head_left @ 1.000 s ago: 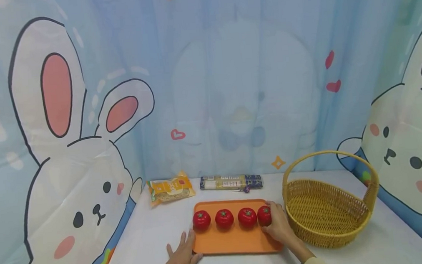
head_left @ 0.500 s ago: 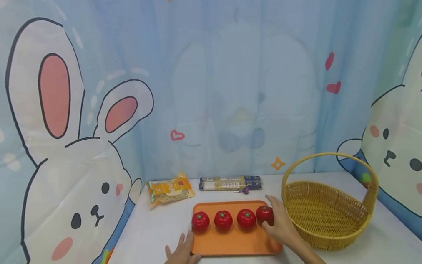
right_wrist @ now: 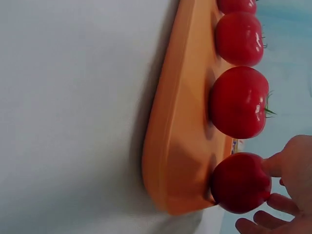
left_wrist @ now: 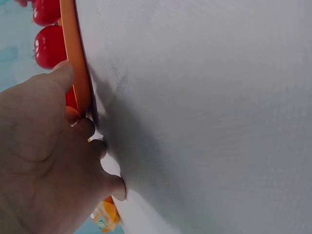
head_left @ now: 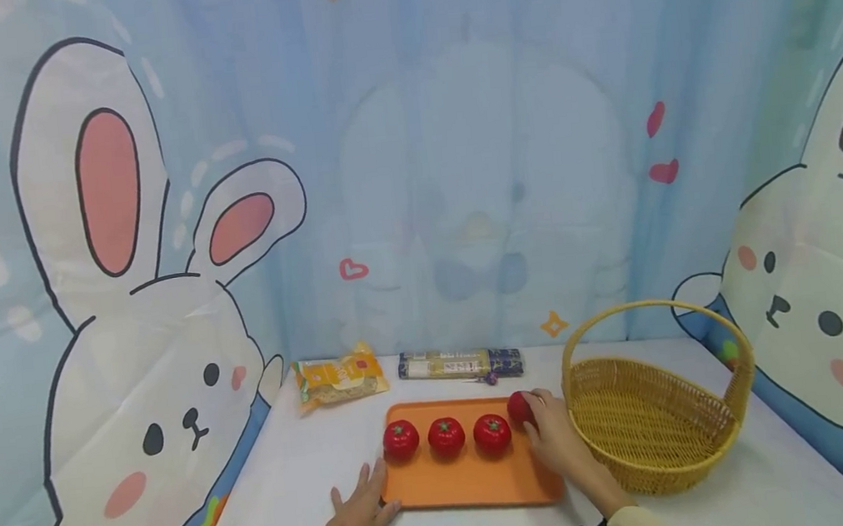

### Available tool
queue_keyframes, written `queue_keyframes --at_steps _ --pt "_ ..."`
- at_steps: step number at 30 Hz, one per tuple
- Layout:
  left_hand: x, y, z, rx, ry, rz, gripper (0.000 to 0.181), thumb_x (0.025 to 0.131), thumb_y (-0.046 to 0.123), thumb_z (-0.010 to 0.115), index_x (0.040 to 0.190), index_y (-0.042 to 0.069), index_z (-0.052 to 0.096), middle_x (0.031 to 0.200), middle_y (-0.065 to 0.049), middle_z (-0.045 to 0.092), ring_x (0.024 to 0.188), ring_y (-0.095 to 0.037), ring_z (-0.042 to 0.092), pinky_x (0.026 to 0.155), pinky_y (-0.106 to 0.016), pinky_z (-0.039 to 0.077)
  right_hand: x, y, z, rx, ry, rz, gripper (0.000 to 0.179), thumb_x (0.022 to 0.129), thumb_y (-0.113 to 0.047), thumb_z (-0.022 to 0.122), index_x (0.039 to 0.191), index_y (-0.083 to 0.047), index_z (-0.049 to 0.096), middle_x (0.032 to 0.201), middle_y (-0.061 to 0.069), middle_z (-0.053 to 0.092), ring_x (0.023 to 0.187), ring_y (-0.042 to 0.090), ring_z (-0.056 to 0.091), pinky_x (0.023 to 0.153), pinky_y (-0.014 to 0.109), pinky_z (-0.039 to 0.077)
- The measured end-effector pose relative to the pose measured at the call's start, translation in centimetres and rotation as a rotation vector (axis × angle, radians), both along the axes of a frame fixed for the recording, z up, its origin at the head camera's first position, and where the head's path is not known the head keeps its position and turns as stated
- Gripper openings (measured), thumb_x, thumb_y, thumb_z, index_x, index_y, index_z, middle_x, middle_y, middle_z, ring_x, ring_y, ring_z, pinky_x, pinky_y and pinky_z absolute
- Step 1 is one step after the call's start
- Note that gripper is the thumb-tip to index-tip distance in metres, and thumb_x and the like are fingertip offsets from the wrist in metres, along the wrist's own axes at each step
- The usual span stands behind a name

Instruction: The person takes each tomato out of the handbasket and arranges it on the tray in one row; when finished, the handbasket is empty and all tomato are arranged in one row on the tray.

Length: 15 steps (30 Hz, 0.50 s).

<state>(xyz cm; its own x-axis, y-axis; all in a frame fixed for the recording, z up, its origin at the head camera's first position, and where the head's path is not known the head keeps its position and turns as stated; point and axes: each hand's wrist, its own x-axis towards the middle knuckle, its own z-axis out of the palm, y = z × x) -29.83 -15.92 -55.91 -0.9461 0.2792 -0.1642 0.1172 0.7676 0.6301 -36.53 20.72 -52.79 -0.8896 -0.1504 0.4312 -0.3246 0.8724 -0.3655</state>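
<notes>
An orange tray (head_left: 471, 486) lies on the white table with a row of glossy red tomatoes. Three of them, including the left tomato (head_left: 401, 440), the middle tomato (head_left: 447, 438) and another tomato (head_left: 493, 435), show green tops. At the tray's back right corner, my right hand (head_left: 557, 439) pinches the rightmost tomato (right_wrist: 241, 183) between thumb and fingers, partly covering it. It sits close over the tray in the right wrist view. My left hand (head_left: 357, 515) lies with spread fingers at the tray's front left corner; its thumb (left_wrist: 63, 75) touches the tray's edge.
A yellow wicker basket (head_left: 658, 476) with a tall handle stands right of the tray, close to my right forearm. Behind the tray lie a yellow food packet (head_left: 341, 378) and a long blue-and-gold packet (head_left: 460, 364). A rabbit-print curtain (head_left: 413, 172) hangs behind the table.
The rightmost tomato has moved back, toward the tray's far edge, with my right hand, whose fingers have come round it. My left hand stays at the tray's corner.
</notes>
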Motion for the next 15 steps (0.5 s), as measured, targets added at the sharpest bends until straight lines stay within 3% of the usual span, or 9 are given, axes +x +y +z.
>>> queue_keyframes --at_steps 4,9,15 --pt "0.2 0.23 0.38 -0.014 0.003 -0.001 0.084 0.109 0.047 0.061 0.169 -0.001 0.027 0.174 -0.025 0.029 0.164 -0.048 0.013 0.116 -0.085 -0.012 -0.59 -0.24 -0.34 -0.027 0.028 -0.05 0.04 0.097 -0.004 0.075 0.133 0.012 0.065 0.118 0.03 0.059 0.109 0.048 0.062 0.098 0.064 0.053" --pt "0.43 0.39 0.5 -0.021 0.0 -0.005 0.084 0.109 0.045 0.062 0.168 -0.002 0.027 0.173 -0.027 0.03 0.163 -0.051 0.013 0.115 -0.086 -0.012 -0.65 -0.5 -0.77 -0.127 -0.103 -0.111 0.037 0.102 -0.013 0.075 0.126 0.01 0.059 0.117 0.03 0.059 0.11 0.044 0.063 0.097 0.061 0.056" --pt "0.41 0.33 0.27 -0.026 -0.001 0.013 0.084 0.109 0.046 0.061 0.17 0.0 0.025 0.174 -0.024 0.029 0.164 -0.047 0.013 0.117 -0.084 -0.012 -0.17 -0.33 -1.04 -0.22 -0.161 -0.084 0.039 0.097 0.0 0.077 0.125 0.006 0.05 0.119 0.029 0.066 0.116 0.045 0.067 0.103 0.062 0.056"
